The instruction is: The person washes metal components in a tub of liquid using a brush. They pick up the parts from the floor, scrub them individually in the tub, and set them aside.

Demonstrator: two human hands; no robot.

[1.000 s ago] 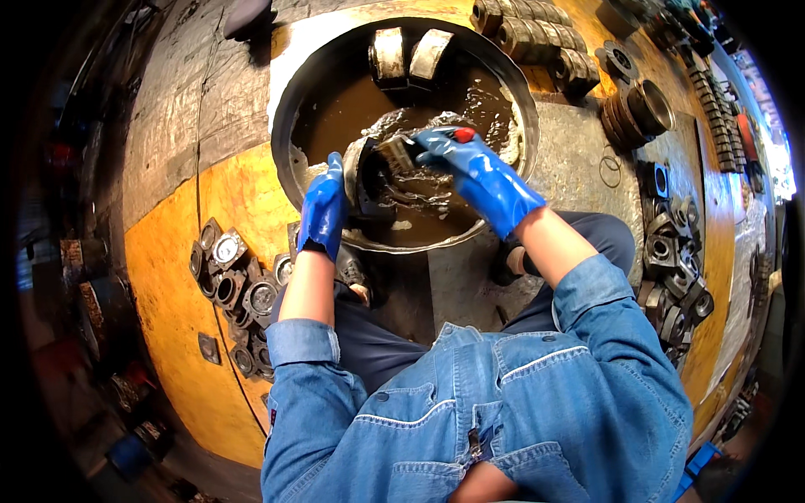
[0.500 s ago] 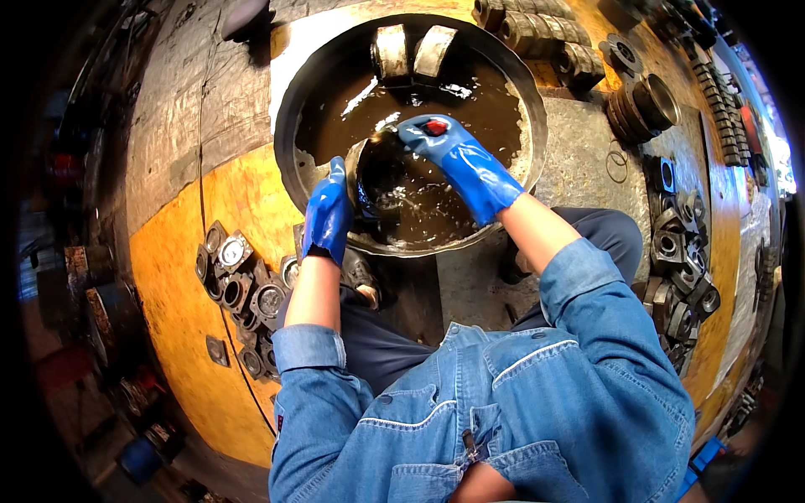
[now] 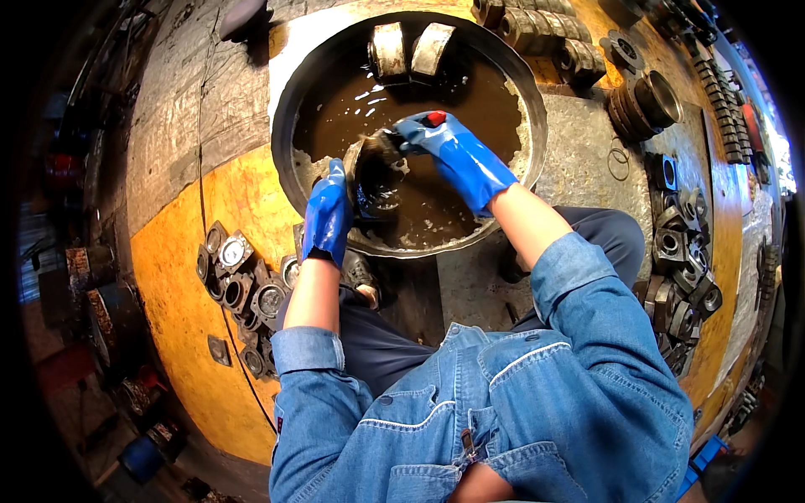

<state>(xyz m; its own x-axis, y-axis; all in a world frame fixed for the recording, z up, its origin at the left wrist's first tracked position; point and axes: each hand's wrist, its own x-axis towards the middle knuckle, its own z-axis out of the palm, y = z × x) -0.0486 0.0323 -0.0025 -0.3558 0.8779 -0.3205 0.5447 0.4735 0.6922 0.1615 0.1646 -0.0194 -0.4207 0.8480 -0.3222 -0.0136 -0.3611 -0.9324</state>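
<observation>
Both my hands wear blue rubber gloves over a round metal basin (image 3: 537, 109) of murky brown liquid (image 3: 478, 109). My left hand (image 3: 327, 210) grips the near-left rim of a dark, hollow metal part (image 3: 359, 180), tilted in the basin with its opening toward the right. My right hand (image 3: 432, 138) is closed round a brush (image 3: 381, 147). The brush's red handle end shows above the glove, and its bristles touch the part's upper rim. Two curved metal pieces (image 3: 432, 50) stand at the basin's far side, partly in the liquid.
Small flanged metal parts (image 3: 239, 289) lie heaped at the left, and more parts (image 3: 679, 251) at the right. Several thick metal blocks (image 3: 537, 29) line the far right, near stacked rings (image 3: 641, 109). Two thin rings (image 3: 618, 164) lie on the floor sheet.
My right hand has shifted slightly left and up, and the brush bristles now show at the part's upper rim. Less splashing shows in the liquid. My left hand stays about in place.
</observation>
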